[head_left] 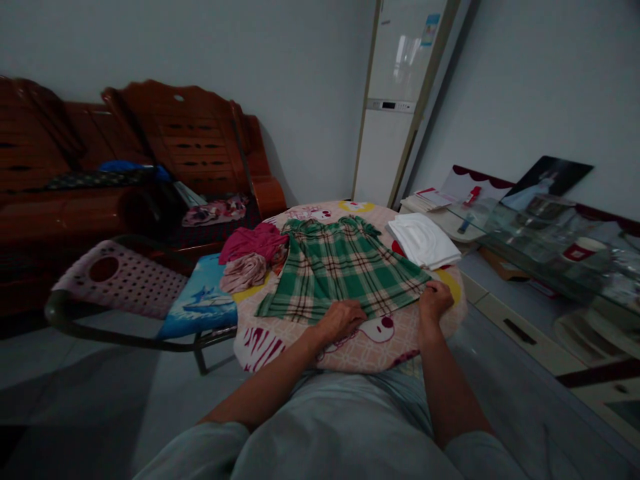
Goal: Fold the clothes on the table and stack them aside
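A green plaid skirt [345, 260] with cream and dark stripes lies spread on the round table, its gathered waist at the far side and its wide hem towards me. My left hand [343, 319] is closed at the middle of the near hem, fingertips on the cloth edge. At the hem's right corner, my right hand [436, 298] pinches the fabric between curled fingers. A folded white cloth [424, 240] rests on the table beyond my right hand. Crumpled magenta clothing [255, 241] and a bunched pale pink garment [244, 273] lie left of the skirt.
The table wears a patterned pink cloth [295, 343]. A chair [125, 280] with a blue picture seat stands at the left, before a wooden sofa [185, 133]. On the right is a cabinet with a glass shelf [540, 240] bearing a paper cup [583, 250].
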`<action>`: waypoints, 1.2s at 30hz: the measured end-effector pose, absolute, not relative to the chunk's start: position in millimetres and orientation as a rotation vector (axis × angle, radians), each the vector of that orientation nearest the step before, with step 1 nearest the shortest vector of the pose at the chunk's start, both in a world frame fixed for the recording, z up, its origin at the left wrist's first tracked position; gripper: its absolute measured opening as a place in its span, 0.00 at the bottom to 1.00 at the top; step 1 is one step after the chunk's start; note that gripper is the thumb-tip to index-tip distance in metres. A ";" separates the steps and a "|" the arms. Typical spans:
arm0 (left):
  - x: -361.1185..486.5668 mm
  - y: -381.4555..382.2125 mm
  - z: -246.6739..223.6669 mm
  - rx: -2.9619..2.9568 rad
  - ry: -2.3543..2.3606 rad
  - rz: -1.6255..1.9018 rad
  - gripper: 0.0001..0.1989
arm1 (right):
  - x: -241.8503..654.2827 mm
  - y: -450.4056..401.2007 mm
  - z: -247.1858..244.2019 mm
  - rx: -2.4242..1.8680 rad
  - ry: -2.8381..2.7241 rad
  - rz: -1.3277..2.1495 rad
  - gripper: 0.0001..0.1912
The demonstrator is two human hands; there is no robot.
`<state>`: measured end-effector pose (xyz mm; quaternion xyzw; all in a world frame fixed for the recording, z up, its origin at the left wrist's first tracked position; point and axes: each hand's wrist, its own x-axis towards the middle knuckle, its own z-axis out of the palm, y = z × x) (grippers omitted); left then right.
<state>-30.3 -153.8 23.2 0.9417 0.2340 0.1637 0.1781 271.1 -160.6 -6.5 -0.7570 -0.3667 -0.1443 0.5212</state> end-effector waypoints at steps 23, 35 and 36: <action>-198.8 -86.6 51.7 2.095 1.831 0.640 0.11 | 62.5 -177.5 22.4 -1.246 -2.271 0.372 0.06; -214.7 -97.5 61.8 2.118 1.910 0.039 0.10 | 50.3 -180.0 5.1 -1.396 -2.374 0.130 0.07; -213.4 -97.9 62.0 2.138 1.921 0.009 0.10 | 49.7 -180.6 3.1 -1.397 -2.366 0.103 0.08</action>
